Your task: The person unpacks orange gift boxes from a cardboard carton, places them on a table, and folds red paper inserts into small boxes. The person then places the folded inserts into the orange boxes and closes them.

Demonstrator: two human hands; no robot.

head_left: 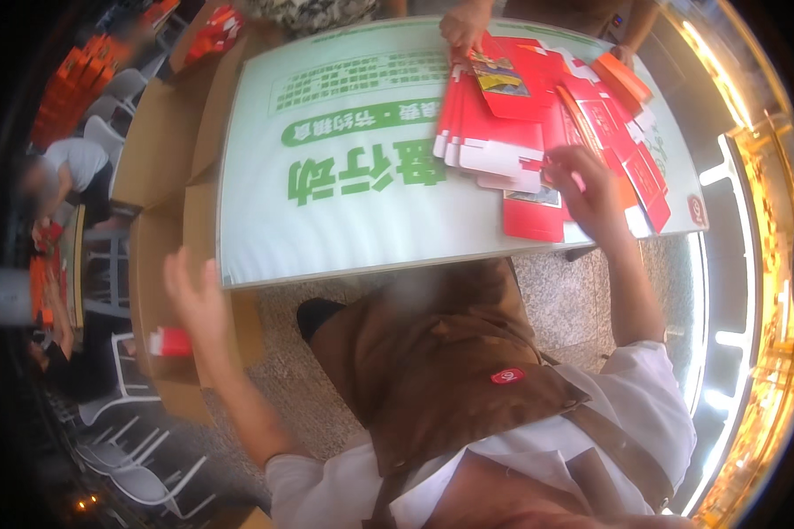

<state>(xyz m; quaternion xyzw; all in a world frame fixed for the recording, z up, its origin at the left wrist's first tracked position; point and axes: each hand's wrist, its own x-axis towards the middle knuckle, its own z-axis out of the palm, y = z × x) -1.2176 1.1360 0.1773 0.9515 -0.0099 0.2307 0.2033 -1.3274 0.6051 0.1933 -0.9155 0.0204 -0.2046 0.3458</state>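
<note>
At the table's left edge, my left hand (196,298) is slightly blurred, its fingers spread and nothing in them. It hangs over an open cardboard box (154,150), where a small red-and-white carton (171,342) sits just below the hand. To the right, my right hand (588,189) reaches over a pile of flattened red cartons (494,132) with white flaps. Its fingers are bent and closed at a flap of one carton near the pile's front edge. A single red carton (534,220) with a picture panel juts out under that hand.
Across the white, green-printed table (326,242), another person's hand (466,26) rests on the cartons, and a second hand (625,55) is beside an orange carton (622,78). White chairs (146,485) and people stand off to the left. A lit display (767,353) runs along the right.
</note>
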